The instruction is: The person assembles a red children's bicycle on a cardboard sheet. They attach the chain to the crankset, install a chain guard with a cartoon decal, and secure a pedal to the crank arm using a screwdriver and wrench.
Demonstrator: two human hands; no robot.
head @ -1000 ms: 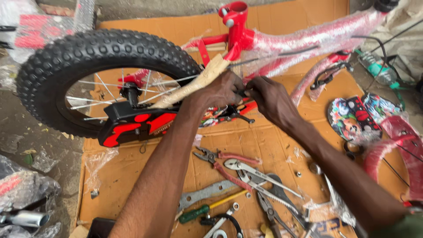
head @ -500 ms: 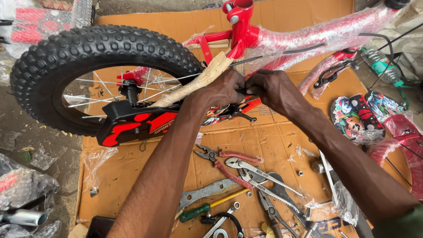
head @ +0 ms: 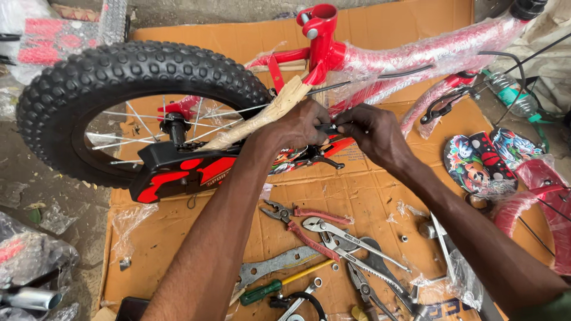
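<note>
Nearest the camera, at about six o'clock, loose tools lie on a sheet of cardboard (head: 369,196) spread on the ground: a green-handled screwdriver (head: 262,292), a flat grey wrench (head: 270,267), red-handled pliers (head: 300,221) and a pair of steel pliers (head: 345,241) crossed over other metal tools. Both forearms reach up from the bottom edge toward the middle of the view. The left hand (head: 300,128) sits just left of centre, its fingers curled shut around a small dark part (head: 326,128) at the bicycle frame; what the part is cannot be told. The right hand (head: 375,134) meets it from three o'clock, fingers pinched together on the other end of the same dark part, so the two hands touch. Just under them, a black pedal crank (head: 321,159) shows. At nine o'clock stands the knobbly black tyre (head: 131,71) of the rear wheel, with a black and red chain guard (head: 178,172) below its hub. A frame stay wrapped in brown paper (head: 262,119) runs from the hub up to the hands. At three o'clock lie a cartoon-printed panel (head: 476,160) and another plastic-wrapped red wheel (head: 547,202). Farthest off, at twelve o'clock, the red bicycle frame (head: 416,53) in clear plastic wrap stretches toward one o'clock, its open seat tube (head: 321,18) on top.
</note>
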